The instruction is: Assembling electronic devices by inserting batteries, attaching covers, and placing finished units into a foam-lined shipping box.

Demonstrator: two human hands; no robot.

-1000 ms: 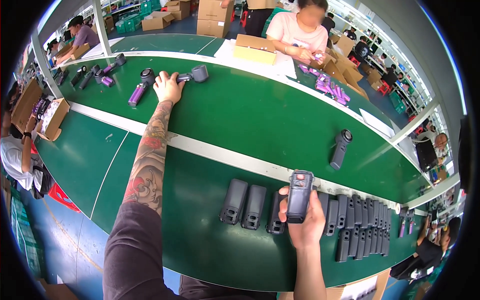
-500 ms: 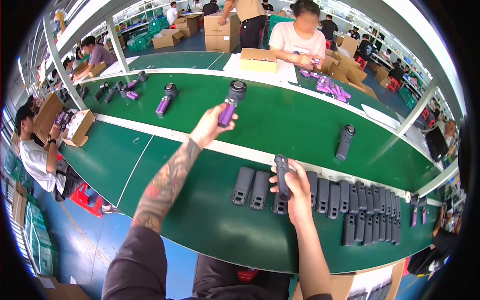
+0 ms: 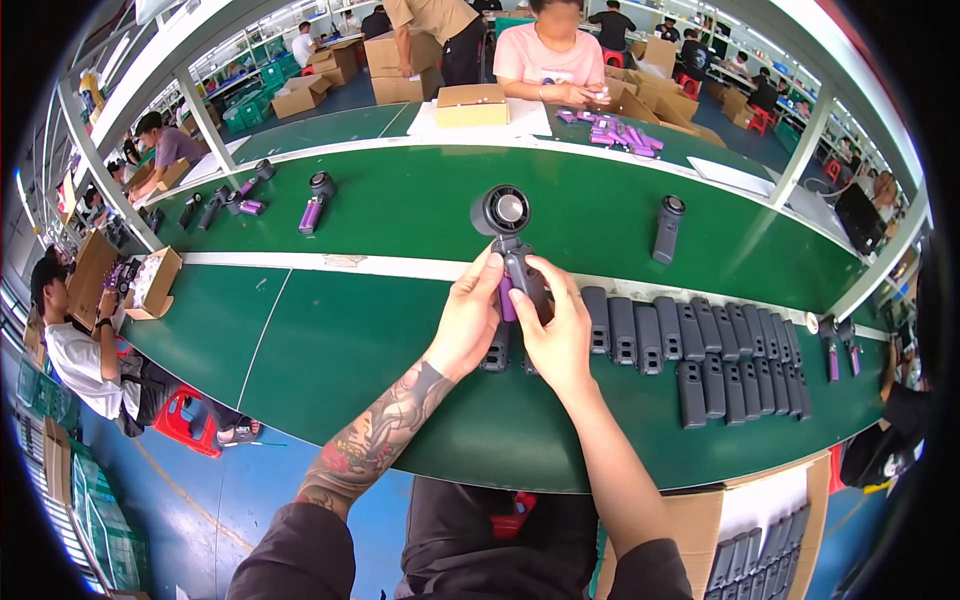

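A handheld fan with a round dark head [image 3: 503, 210] and a purple battery [image 3: 507, 298] in its bare handle is upright in my left hand [image 3: 468, 318], whose fingers pinch the handle. My right hand [image 3: 556, 328] grips a dark grey handle shell [image 3: 527, 274] and holds it against the fan's right side, just below the head. The shell covers part of the handle; I cannot tell how far the two fit together. Below and right of my hands, several grey handle shells [image 3: 690, 332] lie in two rows on the green table [image 3: 350, 350].
A grey fan [image 3: 668, 230] lies beyond the white strip, and another with a purple battery [image 3: 316, 204] lies left. Purple batteries [image 3: 620, 135] are heaped before a co-worker in pink [image 3: 548, 60]. A carton [image 3: 665, 525] holding more shells stands below the table's edge.
My left hand has brought the fan nearer and to the right. My right hand has lifted its shell and turned it, and the two parts now meet. The view has shifted.
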